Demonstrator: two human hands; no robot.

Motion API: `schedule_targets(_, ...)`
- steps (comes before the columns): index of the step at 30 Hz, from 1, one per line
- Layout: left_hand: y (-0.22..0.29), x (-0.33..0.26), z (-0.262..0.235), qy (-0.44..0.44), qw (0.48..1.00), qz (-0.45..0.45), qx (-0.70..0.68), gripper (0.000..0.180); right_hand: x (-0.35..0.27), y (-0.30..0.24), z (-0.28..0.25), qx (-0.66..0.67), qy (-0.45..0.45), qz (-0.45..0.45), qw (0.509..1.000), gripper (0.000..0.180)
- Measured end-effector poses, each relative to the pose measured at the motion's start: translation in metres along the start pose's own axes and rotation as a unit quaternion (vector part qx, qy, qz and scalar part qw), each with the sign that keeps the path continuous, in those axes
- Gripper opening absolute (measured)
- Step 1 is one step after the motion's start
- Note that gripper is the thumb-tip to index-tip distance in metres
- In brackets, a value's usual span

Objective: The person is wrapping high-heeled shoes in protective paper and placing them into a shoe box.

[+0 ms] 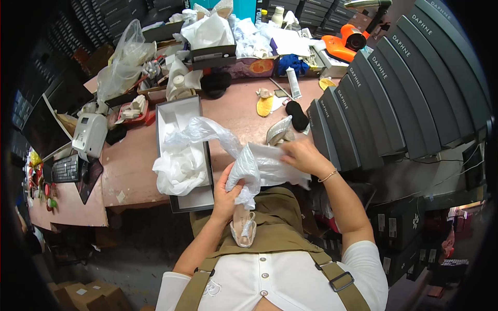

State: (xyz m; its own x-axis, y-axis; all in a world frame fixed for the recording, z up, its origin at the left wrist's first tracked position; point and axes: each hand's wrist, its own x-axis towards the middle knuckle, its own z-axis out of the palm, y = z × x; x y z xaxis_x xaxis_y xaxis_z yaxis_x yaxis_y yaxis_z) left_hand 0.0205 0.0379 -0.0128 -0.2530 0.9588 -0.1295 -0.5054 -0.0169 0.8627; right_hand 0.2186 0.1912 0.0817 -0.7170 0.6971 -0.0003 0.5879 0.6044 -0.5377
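My left hand [224, 199] is wrapped round a light-coloured women's shoe [244, 228], its fingers closed. White filmy wrapping covers the shoe's upper part, while its strapped end points down toward my lap. To the right, my right hand [306, 157] pinches a translucent white wrapping sheet [275, 166], which spreads from the shoe and is slightly smeared by motion. Just beyond that hand, a glittery silver shoe [280, 129] lies on the table. Left of my hands stands an open shoebox [179, 106], holding crumpled white paper [181, 168]; a strip of wrapping trails from it toward my left hand.
Grey shoeboxes [378, 98] are stacked high at the right. A black pad [297, 115], a white tube [293, 84] and a yellow sponge [264, 106] lie on the pink table [228, 111]. An orange heat-gun-like tool [342, 44] sits behind. A label printer [90, 135] and keyboard [66, 168] occupy the left.
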Motion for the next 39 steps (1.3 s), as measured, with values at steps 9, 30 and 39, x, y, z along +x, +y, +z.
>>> schedule_targets(9, -0.030, 0.004, -0.012, 0.125, 0.991, 0.001, 0.040, 0.050, 0.012, -0.064, 0.063, 0.212, 0.057, -0.003, 0.976, 0.016)
schedule_targets(30, -0.004, 0.003, -0.027, -0.057, 0.994, -0.088, -0.024, 0.074, -0.056, -0.070, 0.114, 0.342, 0.034, 0.059, 0.937, 0.038)
schedule_targets(39, 0.003, -0.001, -0.032, -0.033, 0.992, -0.110, -0.046, 0.074, -0.049, -0.057, 0.132, 0.093, 0.105, -0.017, 0.990, 0.031)
